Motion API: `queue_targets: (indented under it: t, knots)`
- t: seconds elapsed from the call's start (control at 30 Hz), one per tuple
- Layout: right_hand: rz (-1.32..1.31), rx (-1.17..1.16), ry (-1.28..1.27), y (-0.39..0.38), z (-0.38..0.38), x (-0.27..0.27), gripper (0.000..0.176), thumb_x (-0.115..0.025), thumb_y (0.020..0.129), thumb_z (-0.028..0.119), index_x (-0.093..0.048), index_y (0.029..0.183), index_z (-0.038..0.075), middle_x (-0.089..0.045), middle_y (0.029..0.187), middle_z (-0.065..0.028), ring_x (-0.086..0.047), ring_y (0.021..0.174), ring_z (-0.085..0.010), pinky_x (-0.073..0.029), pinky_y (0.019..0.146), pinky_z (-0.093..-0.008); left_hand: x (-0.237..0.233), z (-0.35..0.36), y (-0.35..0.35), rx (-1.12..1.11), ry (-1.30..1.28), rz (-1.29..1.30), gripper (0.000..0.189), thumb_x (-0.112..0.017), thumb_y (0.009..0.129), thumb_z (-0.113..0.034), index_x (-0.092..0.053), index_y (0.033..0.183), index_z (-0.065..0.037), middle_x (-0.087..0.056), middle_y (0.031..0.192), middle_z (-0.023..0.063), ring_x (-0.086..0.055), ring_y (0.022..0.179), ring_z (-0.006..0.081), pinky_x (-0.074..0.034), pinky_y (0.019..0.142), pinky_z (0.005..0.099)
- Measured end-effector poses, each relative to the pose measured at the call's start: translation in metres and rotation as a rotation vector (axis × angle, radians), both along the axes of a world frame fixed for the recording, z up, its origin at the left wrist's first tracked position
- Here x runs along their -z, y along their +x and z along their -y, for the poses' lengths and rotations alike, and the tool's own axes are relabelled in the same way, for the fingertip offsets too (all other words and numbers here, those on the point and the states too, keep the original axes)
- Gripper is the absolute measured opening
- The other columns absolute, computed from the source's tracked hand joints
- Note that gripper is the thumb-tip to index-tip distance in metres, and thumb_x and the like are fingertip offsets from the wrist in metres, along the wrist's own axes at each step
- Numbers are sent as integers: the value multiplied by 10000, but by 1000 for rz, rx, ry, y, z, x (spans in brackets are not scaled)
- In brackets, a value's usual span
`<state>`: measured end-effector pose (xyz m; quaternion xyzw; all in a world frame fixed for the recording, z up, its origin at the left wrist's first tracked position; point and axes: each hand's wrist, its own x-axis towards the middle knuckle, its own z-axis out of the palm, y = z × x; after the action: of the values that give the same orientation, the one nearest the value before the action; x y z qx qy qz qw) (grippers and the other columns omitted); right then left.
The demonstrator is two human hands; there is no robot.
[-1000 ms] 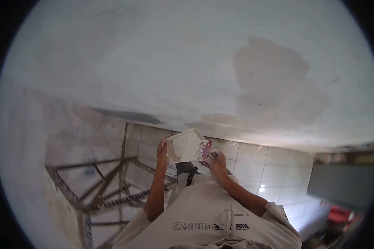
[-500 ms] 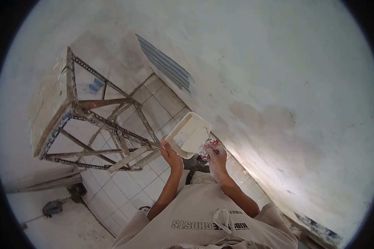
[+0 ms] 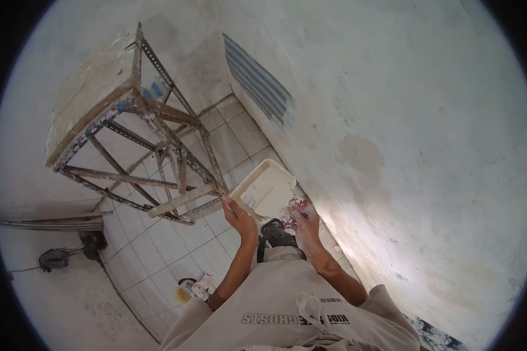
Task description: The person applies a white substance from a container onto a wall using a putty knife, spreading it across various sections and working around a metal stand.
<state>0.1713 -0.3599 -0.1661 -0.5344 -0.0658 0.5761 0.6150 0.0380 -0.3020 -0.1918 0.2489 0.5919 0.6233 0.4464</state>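
My left hand (image 3: 240, 220) grips the near left edge of a cream-white rectangular plastic tray (image 3: 280, 171), tilted in front of my body. A pale, paste-like substance seems to lie inside it, though tray and contents are close in colour. At the tray's lower right corner, my right hand (image 3: 306, 225) is closed around a crumpled red pad (image 3: 297, 208) smeared with white. I cannot make out whether the pad is cloth or sponge. White flecks dot both hands.
A paint-spattered metal-frame stand (image 3: 132, 126) with a board top is at the left. The patchy wall (image 3: 404, 164) rises on the right, with a blue striped patch (image 3: 257, 79). Behind my left arm, a small yellow-and-white container (image 3: 184, 291) sits on the tiled floor (image 3: 158, 251).
My view has shifted, so the stand and striped patch appear higher, and the container on the floor shows. My hands still hold the tray and red pad in nearly the same place.
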Motion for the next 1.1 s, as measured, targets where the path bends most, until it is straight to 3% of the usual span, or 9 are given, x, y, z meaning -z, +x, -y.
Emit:
queue_targets:
  t: [0.1,0.2,0.27,0.4,0.5,0.63,0.7,0.83,1.1]
  knots:
    - [14,-18,-23,-12,21,-9,234,-661,834,81,-554,1021,-10,-617,887,-81,-614,710,-139,-534,559,-277,-5,20,-11,-4,0,-35,510,-390,978,-469,-478,1098,18,-558,985,101,-545,896,161,-450,809,293]
    - [14,-15,-28,-23,41,-17,198,-648,829,57,-559,1002,18,-613,889,-62,-617,719,-131,-531,553,-260,-20,37,-17,-69,-28,-103,465,-353,1001,-425,-486,1010,21,-531,884,56,-508,813,130,-432,753,267]
    - [-1,-9,-26,-26,52,-18,175,-641,824,42,-565,981,43,-609,891,-40,-618,731,-120,-528,551,-243,-25,50,-21,-10,-35,18,504,-389,982,-454,-467,1114,26,-556,999,114,-549,906,178,-455,819,300]
    - [18,10,-41,-34,78,-21,188,-627,837,48,-553,1001,-8,-621,888,-86,-619,681,-147,-518,535,-260,-7,68,-39,16,-77,-42,505,-390,982,-452,-461,1124,28,-550,1031,128,-547,943,193,-460,833,322]
    - [16,-1,-30,-38,89,-18,178,-634,839,56,-553,987,-1,-622,885,-83,-621,691,-147,-510,535,-258,-17,69,-43,-50,-6,-18,497,-346,1000,-437,-488,1034,38,-526,931,88,-491,839,170,-413,802,269]
    - [12,-89,55,-40,85,-5,182,-657,839,85,-560,975,15,-624,877,-74,-622,719,-142,-507,552,-264,-5,69,-64,-117,4,-49,465,-350,1006,-407,-493,1059,33,-520,1011,114,-493,912,183,-415,833,304]
    - [24,-128,54,-38,79,-7,194,-670,836,100,-568,983,24,-625,876,-64,-622,728,-137,-507,563,-264,-9,72,-70,-100,-27,24,537,-384,984,-439,-416,1243,29,-510,1162,163,-542,1050,249,-455,914,359]
    - [21,-218,45,-31,66,-24,197,-679,832,113,-586,988,35,-629,874,-49,-619,724,-124,-504,560,-261,-22,67,-66,-222,-22,52,574,-351,990,-463,-442,1218,56,-511,1152,163,-522,1038,230,-407,938,333]
    - [48,-265,13,-1,60,-33,173,-676,834,102,-602,974,34,-633,865,-37,-615,721,-119,-491,561,-255,-7,58,-52,-156,21,120,627,-371,976,-488,-413,1256,72,-496,1189,182,-500,1086,237,-386,969,332]
